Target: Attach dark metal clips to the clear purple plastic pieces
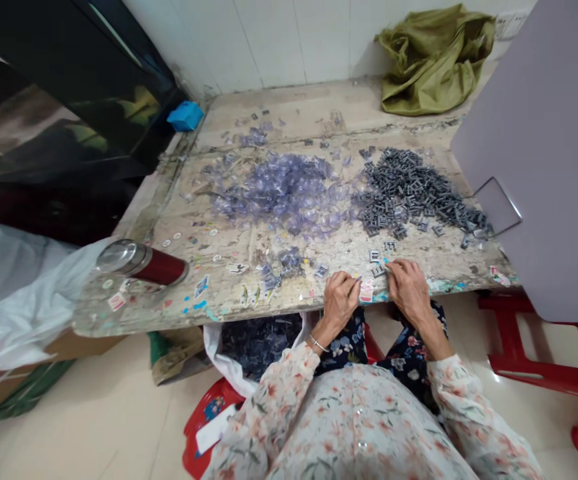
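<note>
At the table's front edge, my left hand (341, 297) is closed in a pinch; a tiny greyish bit shows at its fingertips, too small to name. My right hand (409, 289) rests on the edge just to the right, its fingers curled together. Those fingertips meet the right side of a small grey plastic piece (378, 271) with slots; whether they grip it is hard to tell. Another slotted grey piece (374, 255) lies just beyond. Farther off are a heap of dark grey plastic pieces (409, 183) and a heap of clear purplish plastic pieces (289, 187).
A red flask (161, 265) lies on its side at the left of the worn table (169, 220). Behind are a blue box (185, 117) and an olive cloth sack (426, 63). An open white bag (213, 347) of dark pieces stands below; a red stool (543, 367) is right.
</note>
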A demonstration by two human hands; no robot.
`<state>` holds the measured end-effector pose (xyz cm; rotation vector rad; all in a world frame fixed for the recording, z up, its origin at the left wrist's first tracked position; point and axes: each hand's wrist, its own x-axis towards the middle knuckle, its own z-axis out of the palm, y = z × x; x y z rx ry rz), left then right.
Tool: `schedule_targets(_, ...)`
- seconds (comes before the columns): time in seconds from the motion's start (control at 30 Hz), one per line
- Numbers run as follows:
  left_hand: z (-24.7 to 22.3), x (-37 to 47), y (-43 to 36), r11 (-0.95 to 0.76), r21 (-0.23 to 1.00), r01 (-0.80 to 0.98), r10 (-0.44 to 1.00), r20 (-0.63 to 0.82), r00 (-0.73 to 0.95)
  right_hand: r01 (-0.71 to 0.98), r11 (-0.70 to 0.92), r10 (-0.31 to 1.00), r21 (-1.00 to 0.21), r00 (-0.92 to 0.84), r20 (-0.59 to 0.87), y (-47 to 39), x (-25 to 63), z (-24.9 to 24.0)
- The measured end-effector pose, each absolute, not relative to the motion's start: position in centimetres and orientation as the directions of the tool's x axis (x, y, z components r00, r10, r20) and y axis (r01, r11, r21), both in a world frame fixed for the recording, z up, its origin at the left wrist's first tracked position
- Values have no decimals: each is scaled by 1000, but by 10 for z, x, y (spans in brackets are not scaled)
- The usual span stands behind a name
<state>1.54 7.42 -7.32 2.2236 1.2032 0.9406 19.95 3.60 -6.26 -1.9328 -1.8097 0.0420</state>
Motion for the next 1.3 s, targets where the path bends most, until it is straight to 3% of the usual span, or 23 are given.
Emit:
schedule_targets(0.13, -69, 17, 77, -404, 811, 422, 904, 283, 321, 903, 181, 955, -389, -68, 288, 40, 200, -74)
schedule_targets(0.27, -66, 16, 81, -181, 943, 280, 973, 130, 192, 856, 160, 947, -492, 8, 323, 42, 190, -80)
schedule_targets(0.43, -67, 12, 85, 50, 983, 179, 988, -75, 135, 693, 178, 921, -699, 134, 367, 37, 174, -76)
schedule_targets(0.63, -66, 13, 82, 57, 992, 112, 983, -75, 167, 514, 131, 921, -848, 254, 296, 34, 151, -73)
schedule_targets(0.8, -69, 14, 81, 29, 999, 43, 979, -37, 199, 460, 90, 922, -884, 297, 248, 36, 141, -71)
schedule_targets(1.13, -71, 12, 82, -24, 989, 145, 984, -2, 178, 440, 40, 946, -897, 274, 176, 37, 145, -70)
schedule_targets(1.3, -65, 14, 80, 47, 988, 148, 981, -73, 178, 504, 103, 888, -858, 342, 307, 31, 143, -68)
